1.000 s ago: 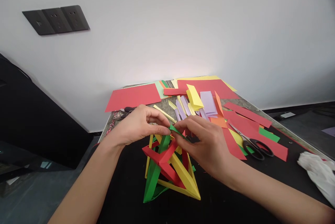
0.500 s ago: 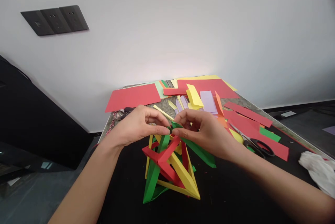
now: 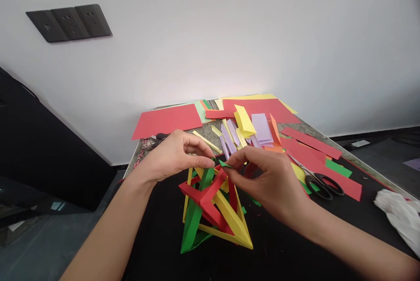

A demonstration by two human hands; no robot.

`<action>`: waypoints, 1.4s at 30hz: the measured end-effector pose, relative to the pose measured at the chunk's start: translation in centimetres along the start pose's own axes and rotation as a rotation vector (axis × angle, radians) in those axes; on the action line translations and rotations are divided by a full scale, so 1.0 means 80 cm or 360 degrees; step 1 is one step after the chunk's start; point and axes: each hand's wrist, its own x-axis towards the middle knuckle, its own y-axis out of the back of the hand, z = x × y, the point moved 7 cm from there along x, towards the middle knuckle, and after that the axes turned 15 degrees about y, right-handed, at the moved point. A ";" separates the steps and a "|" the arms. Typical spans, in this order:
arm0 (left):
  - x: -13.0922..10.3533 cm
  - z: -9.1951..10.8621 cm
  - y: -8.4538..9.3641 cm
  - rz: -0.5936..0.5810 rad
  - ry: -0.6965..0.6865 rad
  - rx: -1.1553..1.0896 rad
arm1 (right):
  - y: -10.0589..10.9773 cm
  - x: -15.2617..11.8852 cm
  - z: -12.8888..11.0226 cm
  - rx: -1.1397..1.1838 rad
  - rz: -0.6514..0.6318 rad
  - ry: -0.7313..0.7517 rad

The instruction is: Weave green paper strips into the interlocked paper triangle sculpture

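Observation:
An open framework of folded paper strips [image 3: 226, 215] in green, red and yellow stands on the black mat [image 3: 262, 254], its corners pointed. My left hand [image 3: 179, 156] pinches the upper end of the model's green strip [image 3: 193, 224] between thumb and fingers. To the right, my right hand [image 3: 265, 180] is closed on a separate green paper strip [image 3: 224, 164], whose pointed tip sticks out toward the left hand. A small gap shows between the two green ends. Most of the right hand's strip is hidden behind its fingers.
Black-handled scissors [image 3: 320, 182] lie on red paper [image 3: 346, 182] at the right. Behind the hands are folded lilac pieces [image 3: 261, 128], a yellow folded piece [image 3: 244, 121] and a red sheet [image 3: 167, 121]. A white crumpled tissue [image 3: 398, 217] rests at the right edge.
My right hand has moved slightly right and down, drawing the tip of its green strip away from the model's green end. My left hand keeps nearly the same place.

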 end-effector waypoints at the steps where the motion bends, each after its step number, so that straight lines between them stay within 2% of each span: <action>1: 0.000 0.000 0.000 0.0000 0.0000 -0.0002 | 0.000 -0.001 -0.003 -0.0056 0.0016 0.0051; 6: -0.001 -0.001 0.002 0.0009 -0.0001 0.0023 | 0.000 -0.002 -0.020 -0.0335 0.0052 0.0327; 10: -0.002 -0.001 0.002 -0.0001 -0.0009 0.0012 | -0.002 -0.003 -0.024 -0.0443 0.0095 0.0389; 14: -0.001 -0.001 0.001 -0.0012 -0.0011 0.0008 | -0.004 -0.002 -0.019 -0.0363 0.0112 0.0312; 20: 0.000 0.000 0.001 -0.0018 -0.0005 -0.0012 | -0.007 0.001 0.001 0.0017 0.0087 -0.0030; 23: -0.001 0.001 0.000 -0.0021 -0.0011 -0.0014 | -0.008 0.003 0.005 0.0124 0.0086 -0.0116; 34: -0.001 -0.001 0.002 0.0018 0.0036 -0.0004 | -0.003 0.000 0.005 0.0042 0.0048 -0.0106; 42: 0.000 0.000 0.001 0.0013 0.0013 -0.0010 | -0.002 -0.002 -0.003 -0.0025 0.0054 0.0044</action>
